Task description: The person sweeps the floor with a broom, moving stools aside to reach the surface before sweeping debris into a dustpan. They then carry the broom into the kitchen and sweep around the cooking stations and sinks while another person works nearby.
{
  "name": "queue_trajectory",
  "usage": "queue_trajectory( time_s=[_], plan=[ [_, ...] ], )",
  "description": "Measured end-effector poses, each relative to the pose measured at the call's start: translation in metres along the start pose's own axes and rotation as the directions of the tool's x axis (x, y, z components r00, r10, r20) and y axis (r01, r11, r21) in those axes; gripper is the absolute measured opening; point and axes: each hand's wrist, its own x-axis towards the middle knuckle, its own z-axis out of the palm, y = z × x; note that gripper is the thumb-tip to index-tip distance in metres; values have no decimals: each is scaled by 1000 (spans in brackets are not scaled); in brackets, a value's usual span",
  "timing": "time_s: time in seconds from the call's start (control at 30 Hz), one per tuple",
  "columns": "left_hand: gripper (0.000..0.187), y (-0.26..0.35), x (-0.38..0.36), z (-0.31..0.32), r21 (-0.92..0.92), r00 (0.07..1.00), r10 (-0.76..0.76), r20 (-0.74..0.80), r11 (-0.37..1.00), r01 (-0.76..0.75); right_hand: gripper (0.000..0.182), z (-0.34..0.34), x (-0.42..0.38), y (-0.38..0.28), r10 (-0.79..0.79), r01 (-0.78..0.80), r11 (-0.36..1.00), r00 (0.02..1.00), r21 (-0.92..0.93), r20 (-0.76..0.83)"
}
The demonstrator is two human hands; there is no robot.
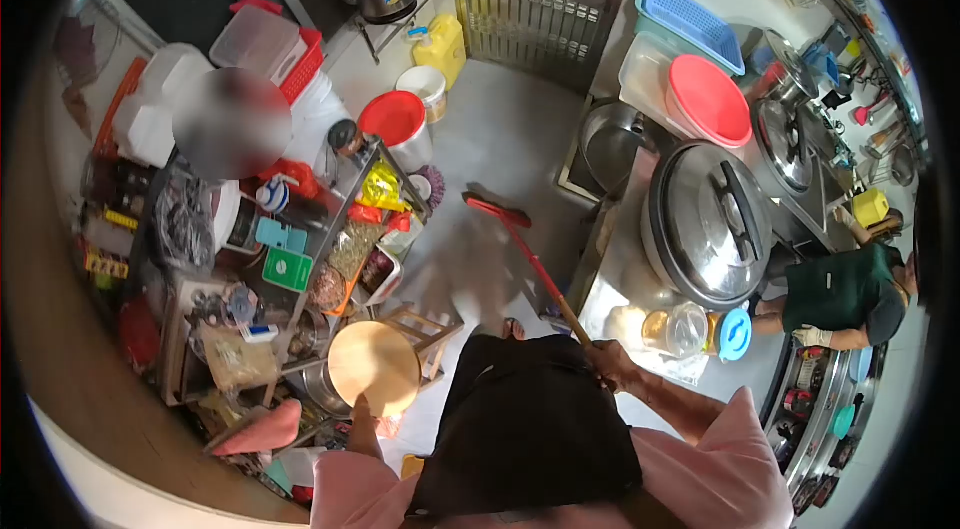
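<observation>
My right hand (610, 366) is wrapped round the upper, wood-coloured end of a long-handled red broom (541, 274). The broom slants away from me, its red head resting on the grey floor. My left hand (366, 413) is at the near edge of a round wooden stool (375, 367), thumb over the top; its other fingers are hidden beneath. The stool's wooden legs show at its right side. Beside my right hand, a clear plastic jar (686, 330) and a blue-lidded container (734, 334) stand on the steel counter (600, 304).
A large lidded pot (708, 224) and a red basin (709, 99) line the right counter. Crowded shelves (345, 194) border the left side. A red-topped bucket (396, 124) stands on the floor (485, 124) ahead. A person in a green apron (840, 289) is at far right.
</observation>
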Motion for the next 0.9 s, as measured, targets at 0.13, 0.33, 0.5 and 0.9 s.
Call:
queue_trajectory(
  time_s=[0.13, 0.33, 0.5, 0.9],
  plan=[
    [72, 7, -21, 36, 139, 998, 62, -22, 988, -59, 30, -2, 32, -23, -83, 76, 986, 996, 150, 42],
    [65, 35, -21, 119, 601, 924, 377, 71, 722, -341, 33, -6, 101, -78, -217, 195, 962, 970, -189, -109],
    [60, 112, 21, 227, 621, 428, 818, 384, 114, -776, 29, -10, 228, -87, -566, 232, 575, 805, -784, -177],
    [45, 303, -2, 422, 417, 495, 267, 827, 300, -858, 25, -69, 114, -161, 25, -319, 757, 887, -571, -462]
  ],
)
